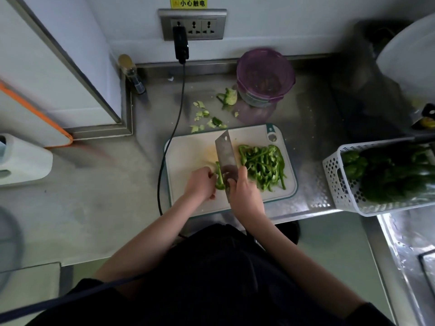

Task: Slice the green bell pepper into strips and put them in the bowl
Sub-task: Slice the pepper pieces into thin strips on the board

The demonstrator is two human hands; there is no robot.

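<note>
Centrally, a last piece of green bell pepper [219, 176] is pinned on the white cutting board [188, 158] by the curled fingers of the left hand [200, 184], while the cleaver [226, 156] is gripped by the right hand [244, 189], blade against the piece. One heap of strips [263, 168] lies just right of the blade. Beyond the board's far edge, scraps [204, 118] are scattered on the steel counter [117, 184], near one purple-lidded bowl [264, 77]. One perforated basket [339, 182] overhangs the counter's right edge.

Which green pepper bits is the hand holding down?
The uncut green pepper piece left of the steel cleaver, held by the left hand; the cut strips lie loose to its right.
</note>
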